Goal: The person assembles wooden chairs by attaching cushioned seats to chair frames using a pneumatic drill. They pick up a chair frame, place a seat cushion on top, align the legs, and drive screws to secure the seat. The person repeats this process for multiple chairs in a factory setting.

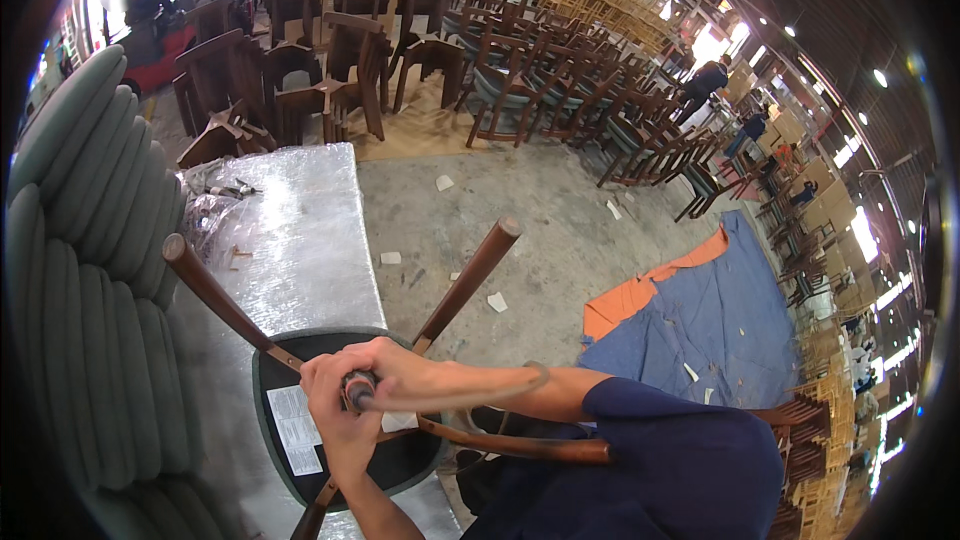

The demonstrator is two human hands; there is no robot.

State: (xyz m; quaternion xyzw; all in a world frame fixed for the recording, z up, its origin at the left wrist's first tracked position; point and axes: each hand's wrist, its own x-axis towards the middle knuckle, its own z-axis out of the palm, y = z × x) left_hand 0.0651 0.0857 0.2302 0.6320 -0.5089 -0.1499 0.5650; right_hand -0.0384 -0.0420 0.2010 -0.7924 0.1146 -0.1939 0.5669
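Observation:
A wooden chair lies upside down on a film-wrapped table [300,230], its dark seat underside [400,460] with white labels facing up. Brown legs point upward, one to the left [210,290] and one to the right [470,275]. My left hand [335,425] comes up from the lower edge and grips the end of a third leg [358,390]. My right hand [405,370], on a dark blue sleeve, curls over the same leg tip from the right. A thin pale loop [540,372] curves along my right forearm; I cannot tell what it is.
Grey-green padded cushions [80,290] stand along the left. A clear bag of small parts [215,195] lies on the table's far end. A blue and orange cloth [700,310] covers the floor at right. Many stacked wooden chairs [520,70] fill the back, with people [705,80] farther off.

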